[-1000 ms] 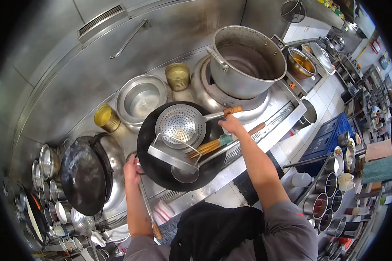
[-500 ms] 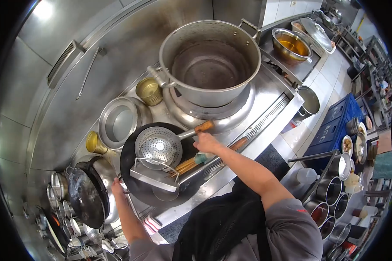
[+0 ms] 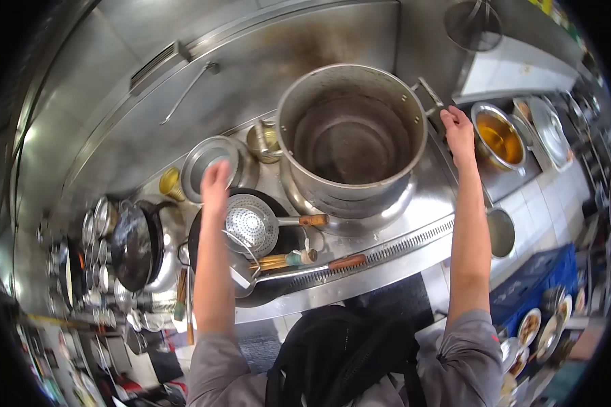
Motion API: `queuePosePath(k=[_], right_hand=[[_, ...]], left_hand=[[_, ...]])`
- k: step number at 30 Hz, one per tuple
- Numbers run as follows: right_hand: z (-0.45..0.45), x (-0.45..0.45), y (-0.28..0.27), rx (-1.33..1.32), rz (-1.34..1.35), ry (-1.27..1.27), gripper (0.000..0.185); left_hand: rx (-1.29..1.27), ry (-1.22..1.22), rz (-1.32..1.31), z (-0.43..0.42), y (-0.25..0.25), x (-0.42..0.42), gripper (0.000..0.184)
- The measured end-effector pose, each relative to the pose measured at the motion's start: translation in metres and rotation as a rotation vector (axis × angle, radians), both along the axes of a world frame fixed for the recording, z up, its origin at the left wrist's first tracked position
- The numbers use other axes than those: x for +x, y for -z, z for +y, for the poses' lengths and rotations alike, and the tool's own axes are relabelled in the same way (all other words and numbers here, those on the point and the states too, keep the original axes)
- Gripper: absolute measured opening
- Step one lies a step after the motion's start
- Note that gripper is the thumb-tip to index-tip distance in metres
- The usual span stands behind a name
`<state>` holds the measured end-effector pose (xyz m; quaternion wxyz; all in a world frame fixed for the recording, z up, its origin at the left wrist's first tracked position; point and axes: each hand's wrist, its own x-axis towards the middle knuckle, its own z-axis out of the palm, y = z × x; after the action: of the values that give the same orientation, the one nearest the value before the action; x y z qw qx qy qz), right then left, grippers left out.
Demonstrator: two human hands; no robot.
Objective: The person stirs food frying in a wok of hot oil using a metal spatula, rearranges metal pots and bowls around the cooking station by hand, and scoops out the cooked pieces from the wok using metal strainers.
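Observation:
A large steel stockpot [image 3: 414,156] stands on the range, its inside dark and bare apart from stains. My right hand [image 3: 458,129] is beside the pot's far-right handle [image 3: 429,93], fingers loosely bent and not wrapped around it. My left hand [image 3: 215,183] is raised in front of a round metal pot [image 3: 207,150]; it is blurred, but its fingers look stretched out and nothing shows in them. Below it, the wok [image 3: 288,237] holds a perforated skimmer [image 3: 254,224] with a wooden handle, a bamboo brush [image 3: 278,260] and a metal ladle or scoop, partly hidden by my forearm.
Gold-coloured cans [image 3: 171,183] stand by the back wall. A steel bowl of amber liquid [image 3: 499,139] is right of the stockpot. Stacked woks [image 3: 136,247] are at left. A blue crate [image 3: 533,281] and plates of food are at lower right.
My right hand has left the skimmer's handle area and moved to the stockpot's far handle. My left hand has risen from the wok's left edge. The skimmer's handle lies lower; the view has turned.

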<state>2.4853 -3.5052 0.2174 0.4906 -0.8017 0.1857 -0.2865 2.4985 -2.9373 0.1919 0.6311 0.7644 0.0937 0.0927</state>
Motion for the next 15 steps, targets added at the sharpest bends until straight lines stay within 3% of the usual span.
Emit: queuePosePath(k=[1, 3, 6, 9, 10, 15], right_hand=[[-0.010, 0.025, 0.010, -0.063, 0.023, 0.048, 0.053], [-0.010, 0.056, 0.019, -0.034, 0.052, 0.024, 0.055], [-0.004, 0.074, 0.019, -0.032, 0.130, 0.088, 0.048], [-0.012, 0.076, 0.019, -0.025, 0.189, 0.008, 0.044], [-0.015, 0.079, 0.026, 0.037, 0.092, -0.034, 0.041], [-0.023, 0.075, 0.029, 0.250, 0.091, -0.089, 0.041]], left_hand=[[-0.083, 0.077, 0.002, -0.032, -0.020, 0.005, 0.044], [-0.073, 0.153, 0.098, -0.056, -0.003, 0.045, 0.049], [-0.120, 0.185, 0.186, -0.102, -0.021, 0.051, 0.036], [-0.177, 0.152, 0.192, -0.114, -0.010, 0.062, 0.031], [-0.205, 0.177, 0.196, -0.109, -0.003, 0.069, 0.027], [-0.280, 0.208, 0.178, -0.104, 0.002, 0.066, 0.019]])
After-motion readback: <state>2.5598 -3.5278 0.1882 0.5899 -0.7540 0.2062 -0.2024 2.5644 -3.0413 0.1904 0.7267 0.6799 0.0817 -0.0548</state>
